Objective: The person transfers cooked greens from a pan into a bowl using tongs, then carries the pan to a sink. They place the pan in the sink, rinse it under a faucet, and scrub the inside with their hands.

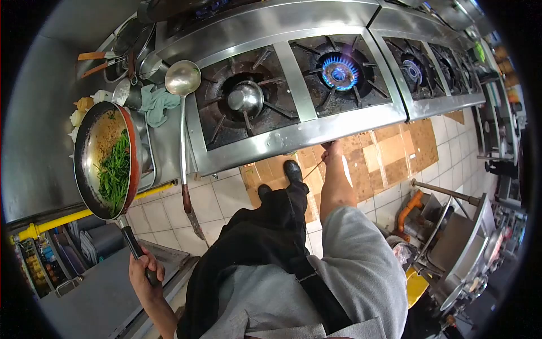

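My left hand point(148, 268) is wrapped round the black handle of a frying pan point(135, 169), held tilted off to the left. Cooked leafy greens point(116, 172) lie along one side of the pan, with brown bits and oil on the rest of its inside. My right hand point(333, 150) reaches to the front edge of the stove point(293, 138), fingers curled in under it; the edge hides what they grip. Above that hand, a burner point(340, 73) burns with a blue flame. A ladle point(183, 79) hangs its long handle over the stove's left edge.
An upturned metal bowl point(246, 98) sits on the left burner. Beside it are a green cloth point(160, 105) and strainers with wooden handles point(99, 56). A yellow pipe point(51, 226) runs below the counter. Cardboard point(389, 152) covers floor tiles; a metal rack point(457, 226) stands right.
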`<state>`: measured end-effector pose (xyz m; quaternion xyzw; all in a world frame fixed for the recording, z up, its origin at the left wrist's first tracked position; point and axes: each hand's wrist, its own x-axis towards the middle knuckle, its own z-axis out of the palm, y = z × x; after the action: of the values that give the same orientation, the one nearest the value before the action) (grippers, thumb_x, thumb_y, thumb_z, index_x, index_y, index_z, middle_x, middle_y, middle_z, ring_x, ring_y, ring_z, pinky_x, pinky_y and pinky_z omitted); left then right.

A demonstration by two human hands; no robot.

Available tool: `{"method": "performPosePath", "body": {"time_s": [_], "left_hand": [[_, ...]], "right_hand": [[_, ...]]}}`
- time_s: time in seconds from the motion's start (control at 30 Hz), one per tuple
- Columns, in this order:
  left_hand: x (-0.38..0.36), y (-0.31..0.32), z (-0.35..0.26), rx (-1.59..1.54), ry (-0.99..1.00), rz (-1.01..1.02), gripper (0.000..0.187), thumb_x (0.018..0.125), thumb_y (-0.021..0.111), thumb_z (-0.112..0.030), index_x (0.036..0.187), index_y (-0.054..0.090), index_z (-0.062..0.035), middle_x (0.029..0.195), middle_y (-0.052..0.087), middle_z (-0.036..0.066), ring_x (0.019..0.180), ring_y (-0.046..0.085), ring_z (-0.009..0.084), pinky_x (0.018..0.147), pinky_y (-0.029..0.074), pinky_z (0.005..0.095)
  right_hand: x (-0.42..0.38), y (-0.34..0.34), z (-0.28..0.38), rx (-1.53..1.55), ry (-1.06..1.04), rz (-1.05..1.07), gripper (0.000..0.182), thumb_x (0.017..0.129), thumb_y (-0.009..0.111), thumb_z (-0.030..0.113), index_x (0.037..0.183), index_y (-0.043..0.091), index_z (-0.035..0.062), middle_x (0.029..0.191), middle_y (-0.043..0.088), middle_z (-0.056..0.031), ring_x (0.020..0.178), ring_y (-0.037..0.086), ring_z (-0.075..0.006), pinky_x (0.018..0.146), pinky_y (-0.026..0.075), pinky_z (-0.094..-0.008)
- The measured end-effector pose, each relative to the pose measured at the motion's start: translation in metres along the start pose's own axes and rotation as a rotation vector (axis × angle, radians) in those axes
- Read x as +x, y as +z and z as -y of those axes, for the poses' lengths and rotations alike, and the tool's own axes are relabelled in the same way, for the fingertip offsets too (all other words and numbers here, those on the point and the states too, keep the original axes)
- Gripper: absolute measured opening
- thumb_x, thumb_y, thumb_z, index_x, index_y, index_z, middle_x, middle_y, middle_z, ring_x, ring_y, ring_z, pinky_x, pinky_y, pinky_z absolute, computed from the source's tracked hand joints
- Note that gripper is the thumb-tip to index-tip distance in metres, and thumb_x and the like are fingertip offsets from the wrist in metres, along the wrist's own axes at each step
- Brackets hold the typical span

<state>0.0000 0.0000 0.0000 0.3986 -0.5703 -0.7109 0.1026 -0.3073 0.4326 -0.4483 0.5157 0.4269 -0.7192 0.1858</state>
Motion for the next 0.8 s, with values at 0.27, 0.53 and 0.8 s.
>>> {"method": "performPosePath", "body": {"time_s": [0.27,0.53,0.8], "left_hand": [[-0.004,0.001,0.008,-0.032,0.0,-0.069,0.019,0.091,0.056,-0.015,0.104,0.05,-0.0026,0.065,0.047,0.003,0.041,0.042,0.013,0.037,0.036,0.0263],[-0.006,-0.017,0.017,-0.015,0.031,-0.029,0.022,0.096,0.052,-0.02,0.109,0.051,-0.003,0.066,0.048,0.001,0.042,0.043,0.0123,0.042,0.033,0.0271],[-0.007,-0.022,0.017,-0.011,0.04,-0.034,0.021,0.097,0.052,-0.021,0.108,0.051,-0.0032,0.066,0.048,0.001,0.041,0.043,0.0117,0.042,0.033,0.0267]], "right_hand": [[0.019,-0.013,0.004,0.018,-0.082,0.004,0.043,0.094,0.042,0.062,0.096,0.057,0.0219,0.07,0.056,0.0036,0.04,0.025,-0.0107,0.04,0.027,-0.029],[0.003,-0.004,0.013,-0.017,-0.053,0.019,0.039,0.094,0.042,0.06,0.093,0.054,0.0222,0.077,0.06,0.0012,0.041,0.027,-0.0105,0.042,0.027,-0.0289],[0.003,0.005,0.011,0.048,-0.11,-0.009,0.035,0.094,0.043,0.054,0.095,0.055,0.0216,0.077,0.062,-0.0023,0.04,0.025,-0.0095,0.041,0.027,-0.0287]]}}
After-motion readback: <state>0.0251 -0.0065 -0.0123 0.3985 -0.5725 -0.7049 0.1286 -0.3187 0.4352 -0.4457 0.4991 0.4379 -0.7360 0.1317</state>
